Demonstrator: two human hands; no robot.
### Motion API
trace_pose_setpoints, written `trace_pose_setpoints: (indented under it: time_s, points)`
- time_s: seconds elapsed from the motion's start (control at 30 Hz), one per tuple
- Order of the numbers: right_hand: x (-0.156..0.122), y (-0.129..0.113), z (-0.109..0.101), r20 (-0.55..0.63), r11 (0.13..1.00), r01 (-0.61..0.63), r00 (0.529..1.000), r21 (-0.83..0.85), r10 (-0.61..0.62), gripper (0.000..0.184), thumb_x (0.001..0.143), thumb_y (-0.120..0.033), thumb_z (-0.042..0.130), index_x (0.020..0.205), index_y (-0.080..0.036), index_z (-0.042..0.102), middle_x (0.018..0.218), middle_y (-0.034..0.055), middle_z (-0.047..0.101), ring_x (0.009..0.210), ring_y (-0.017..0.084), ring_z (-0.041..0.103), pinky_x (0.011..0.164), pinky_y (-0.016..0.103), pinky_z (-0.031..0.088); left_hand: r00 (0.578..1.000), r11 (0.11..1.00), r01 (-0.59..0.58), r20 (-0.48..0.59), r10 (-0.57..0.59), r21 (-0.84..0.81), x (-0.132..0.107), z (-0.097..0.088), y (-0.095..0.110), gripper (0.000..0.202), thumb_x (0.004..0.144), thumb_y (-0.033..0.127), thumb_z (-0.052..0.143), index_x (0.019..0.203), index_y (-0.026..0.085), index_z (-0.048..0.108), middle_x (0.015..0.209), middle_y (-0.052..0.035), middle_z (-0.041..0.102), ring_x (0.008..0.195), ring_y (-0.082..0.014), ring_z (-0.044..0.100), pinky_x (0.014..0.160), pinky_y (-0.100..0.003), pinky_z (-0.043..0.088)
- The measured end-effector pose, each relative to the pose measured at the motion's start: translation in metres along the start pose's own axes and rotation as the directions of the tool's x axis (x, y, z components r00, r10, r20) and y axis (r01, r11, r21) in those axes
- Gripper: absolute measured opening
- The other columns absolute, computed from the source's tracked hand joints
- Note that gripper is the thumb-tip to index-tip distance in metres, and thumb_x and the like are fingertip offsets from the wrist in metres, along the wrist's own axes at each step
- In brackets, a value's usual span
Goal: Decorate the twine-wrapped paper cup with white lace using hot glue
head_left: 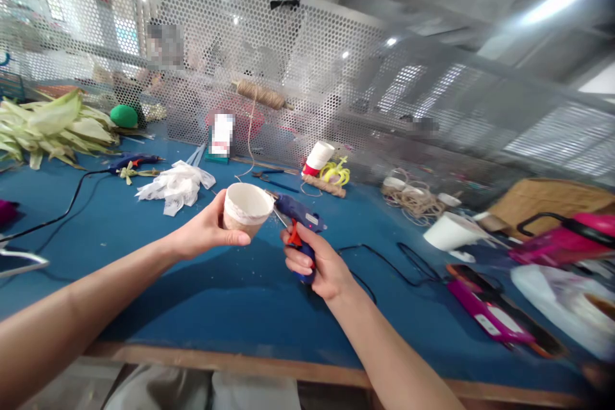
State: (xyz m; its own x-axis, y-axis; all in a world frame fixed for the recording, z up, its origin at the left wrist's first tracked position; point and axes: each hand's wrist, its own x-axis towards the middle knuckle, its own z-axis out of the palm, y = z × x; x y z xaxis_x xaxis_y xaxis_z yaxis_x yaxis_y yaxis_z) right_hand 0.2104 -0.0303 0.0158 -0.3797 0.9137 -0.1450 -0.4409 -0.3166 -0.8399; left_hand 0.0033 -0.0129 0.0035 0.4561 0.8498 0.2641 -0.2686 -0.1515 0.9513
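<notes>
My left hand [211,227] is wrapped round a small whitish cup [248,205], its open mouth tilted up and a pale band round its rim. In my right hand [312,256] is a blue hot glue gun [300,211] with a red trigger. Its nozzle points left, close by the cup's right side; whether it touches the cup I cannot tell. A black cord [384,253] trails to the right across the blue table [211,314]. Behind my left hand lies a heap of white lace strips [175,184].
Husks [52,125] and a second glue gun [134,163] lie left. Twine on a spool [262,95] hangs on the perforated metal screen [298,45]. A white-and-red cup [318,158] and yellow ribbon [335,173] stand behind. Rightward are loose twine [416,202] and a magenta device [485,311].
</notes>
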Motion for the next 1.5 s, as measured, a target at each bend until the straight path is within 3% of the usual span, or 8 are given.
trace_pose_setpoints:
  time_s: [0.17, 0.3, 0.57, 0.67, 0.77, 0.93, 1.23, 1.5]
  points:
    - [-0.004, 0.002, -0.003, -0.063, 0.925, 0.167, 0.978, -0.342, -0.200, 0.026, 0.070, -0.039, 0.063, 0.067, -0.014, 0.060, 0.035, -0.0066, 0.042, 0.031, 0.004, 0.034, 0.034, 0.016, 0.025, 0.997, 0.990, -0.017, -0.066, 0.027, 0.141, 0.001, -0.001, 0.000, 0.069, 0.056, 0.033, 0.075, 0.110, 0.017, 0.035, 0.104, -0.0076, 0.050, 0.095, -0.0204, 0.050, 0.075, -0.028, 0.043]
    - [-0.008, -0.003, -0.006, -0.110, 0.670, 0.210, 0.910, -0.712, -0.401, 0.028, 0.072, -0.041, 0.060, 0.063, -0.014, 0.058, 0.038, -0.0034, 0.048, 0.035, 0.008, 0.043, 0.039, 0.021, 0.034, 0.995, 0.967, -0.003, -0.097, 0.029, 0.255, 0.002, -0.004, 0.001, 0.064, 0.058, 0.034, 0.073, 0.107, 0.016, 0.035, 0.096, -0.0044, 0.049, 0.085, -0.0169, 0.051, 0.069, -0.026, 0.045]
    - [-0.017, -0.020, 0.001, -0.088, 0.392, 0.083, 0.913, -0.916, -0.398, 0.035, 0.070, -0.038, 0.061, 0.045, -0.018, 0.047, 0.034, -0.0023, 0.048, 0.034, 0.010, 0.045, 0.046, 0.025, 0.041, 0.993, 0.884, -0.012, -0.099, 0.066, 0.467, 0.004, -0.006, 0.001, 0.059, 0.059, 0.032, 0.072, 0.102, 0.018, 0.035, 0.094, -0.0031, 0.047, 0.081, -0.0165, 0.052, 0.067, -0.029, 0.047]
    - [-0.018, -0.023, -0.002, -0.044, 0.479, 0.157, 0.923, -0.863, -0.381, 0.032, 0.070, -0.037, 0.062, 0.048, -0.017, 0.051, 0.035, -0.0027, 0.047, 0.034, 0.009, 0.043, 0.044, 0.024, 0.038, 0.990, 0.855, -0.024, -0.105, 0.092, 0.518, 0.004, -0.007, 0.001, 0.060, 0.057, 0.032, 0.073, 0.102, 0.019, 0.036, 0.093, -0.0028, 0.050, 0.084, -0.0188, 0.053, 0.071, -0.031, 0.046]
    - [-0.017, -0.023, -0.006, -0.048, 0.701, 0.241, 0.930, -0.671, -0.365, 0.025, 0.072, -0.038, 0.061, 0.063, -0.015, 0.058, 0.036, -0.0047, 0.045, 0.032, 0.006, 0.037, 0.038, 0.021, 0.030, 0.990, 0.877, -0.012, -0.115, 0.077, 0.480, 0.004, -0.008, 0.000, 0.063, 0.056, 0.035, 0.073, 0.103, 0.018, 0.037, 0.095, -0.0045, 0.052, 0.085, -0.0203, 0.053, 0.071, -0.032, 0.046]
    - [-0.010, -0.015, -0.005, -0.056, 0.930, 0.140, 0.984, -0.340, -0.169, 0.026, 0.069, -0.038, 0.064, 0.064, -0.013, 0.060, 0.034, -0.0058, 0.040, 0.031, 0.003, 0.032, 0.034, 0.017, 0.021, 0.995, 0.967, -0.005, -0.093, 0.030, 0.256, 0.004, -0.007, -0.002, 0.069, 0.057, 0.037, 0.074, 0.110, 0.017, 0.035, 0.104, -0.0086, 0.051, 0.095, -0.0227, 0.051, 0.077, -0.032, 0.044]
    - [-0.002, -0.001, 0.002, -0.049, 0.998, 0.052, 0.997, -0.042, -0.054, 0.022, 0.061, -0.034, 0.071, 0.060, -0.014, 0.063, 0.045, -0.0060, 0.043, 0.034, -0.001, 0.021, 0.031, 0.012, 0.019, 0.993, 0.984, -0.010, -0.116, 0.031, 0.176, 0.001, 0.001, -0.004, 0.071, 0.056, 0.036, 0.075, 0.111, 0.018, 0.035, 0.108, -0.0090, 0.050, 0.101, -0.0228, 0.048, 0.084, -0.033, 0.041]
    - [-0.002, 0.001, 0.002, -0.053, 0.997, 0.030, 0.998, -0.078, -0.034, 0.023, 0.062, -0.036, 0.071, 0.060, -0.014, 0.063, 0.049, -0.0049, 0.046, 0.034, 0.000, 0.020, 0.031, 0.014, 0.019, 0.991, 0.981, -0.030, -0.124, 0.055, 0.193, 0.003, -0.001, -0.006, 0.072, 0.055, 0.037, 0.076, 0.110, 0.017, 0.035, 0.107, -0.0090, 0.050, 0.100, -0.0229, 0.049, 0.083, -0.033, 0.042]
